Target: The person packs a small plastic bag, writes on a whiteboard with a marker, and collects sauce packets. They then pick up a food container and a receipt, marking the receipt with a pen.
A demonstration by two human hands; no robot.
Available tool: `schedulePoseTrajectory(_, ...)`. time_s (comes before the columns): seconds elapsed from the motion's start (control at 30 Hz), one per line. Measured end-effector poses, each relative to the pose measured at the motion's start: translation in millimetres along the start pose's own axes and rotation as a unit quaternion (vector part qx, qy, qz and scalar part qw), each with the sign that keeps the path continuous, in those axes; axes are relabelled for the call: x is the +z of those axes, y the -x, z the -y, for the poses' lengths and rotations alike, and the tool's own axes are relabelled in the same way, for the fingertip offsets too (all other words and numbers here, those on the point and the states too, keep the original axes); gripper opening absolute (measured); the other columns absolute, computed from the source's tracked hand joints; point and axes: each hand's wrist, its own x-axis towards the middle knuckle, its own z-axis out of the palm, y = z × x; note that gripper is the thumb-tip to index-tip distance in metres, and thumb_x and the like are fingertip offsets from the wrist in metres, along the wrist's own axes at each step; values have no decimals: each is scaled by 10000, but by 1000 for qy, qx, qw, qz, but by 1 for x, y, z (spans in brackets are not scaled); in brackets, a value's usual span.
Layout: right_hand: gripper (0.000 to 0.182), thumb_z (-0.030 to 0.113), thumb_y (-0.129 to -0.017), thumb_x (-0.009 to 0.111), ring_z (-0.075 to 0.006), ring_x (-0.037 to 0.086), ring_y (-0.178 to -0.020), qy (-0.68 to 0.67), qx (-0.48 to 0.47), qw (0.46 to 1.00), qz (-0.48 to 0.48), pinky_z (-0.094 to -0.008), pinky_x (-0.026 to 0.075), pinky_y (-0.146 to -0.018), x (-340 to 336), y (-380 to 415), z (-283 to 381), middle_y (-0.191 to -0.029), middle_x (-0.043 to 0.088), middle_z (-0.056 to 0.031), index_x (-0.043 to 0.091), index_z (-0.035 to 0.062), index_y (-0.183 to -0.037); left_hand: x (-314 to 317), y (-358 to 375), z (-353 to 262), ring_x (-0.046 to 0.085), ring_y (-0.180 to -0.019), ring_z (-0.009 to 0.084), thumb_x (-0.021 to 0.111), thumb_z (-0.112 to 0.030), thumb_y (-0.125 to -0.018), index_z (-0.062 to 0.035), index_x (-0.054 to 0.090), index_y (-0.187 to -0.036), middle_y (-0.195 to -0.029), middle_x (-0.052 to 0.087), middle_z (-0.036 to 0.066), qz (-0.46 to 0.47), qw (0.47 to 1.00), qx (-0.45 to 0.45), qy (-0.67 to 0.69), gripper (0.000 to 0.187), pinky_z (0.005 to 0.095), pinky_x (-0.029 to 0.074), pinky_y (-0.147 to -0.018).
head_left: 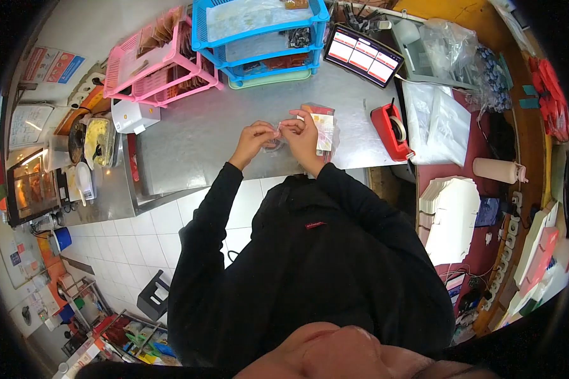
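Over the metal counter [183, 145], my left hand [255, 141] and my right hand [301, 135] meet with fingertips pinched together. Between them hangs a small clear plastic bag [272, 146], its top gathered at the fingers; what is inside is too small to make out. Just beyond my right hand, partly covered by it, lies a flat red packet [327, 110] with a white and yellow printed paper [324, 131] on it.
Behind the hands stand a pink rack [146, 85] and a blue tiered rack [259, 44]. A tablet [363, 55], a red tape dispenser [389, 134] and clear plastic bags [436, 123] are to the right. A white box-shaped device [134, 116] sits at left.
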Motion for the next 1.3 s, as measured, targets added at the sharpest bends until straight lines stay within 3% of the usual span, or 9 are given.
schedulePoseTrajectory(0.7,405,-4,-777,644,-120,646,-745,117,-15,991,57,-234,515,-657,0,1,15,-835,668,-86,454,33,-1133,-5,-1,2,630,-877,176,610,-53,-830,45,653,-870,-988,570,58,-1,999,-29,40,115,291,536,-778)
schedulePoseTrajectory(0.9,393,13,-784,641,-121,647,-731,96,-21,994,42,-245,519,-653,0,2,14,-834,671,-89,455,44,-1130,-8,0,5,628,-887,176,612,-49,-822,47,643,-871,-978,569,56,29,998,1,49,112,285,527,-801)
schedulePoseTrajectory(1.03,402,-22,-789,640,-107,639,-770,103,-1,993,59,-213,508,-652,0,3,20,-847,657,-81,445,44,-1134,-8,-1,2,636,-868,194,612,-18,-818,70,657,-867,-1012,551,81,1,997,-39,60,111,287,532,-789)
schedulePoseTrajectory(1.1,410,-18,-786,644,-108,638,-764,129,-36,987,87,-217,508,-650,1,3,21,-849,657,-78,442,47,-1136,-9,-1,2,639,-870,197,611,-13,-815,71,656,-865,-1010,552,80,0,997,-46,62,108,286,533,-788)
schedulePoseTrajectory(1.3,429,-8,-778,649,-126,651,-760,85,-14,995,51,-242,519,-663,1,0,20,-839,668,-87,438,49,-1146,-10,-1,4,632,-884,191,596,-26,-818,54,640,-874,-977,565,65,17,998,-25,61,107,291,526,-820)
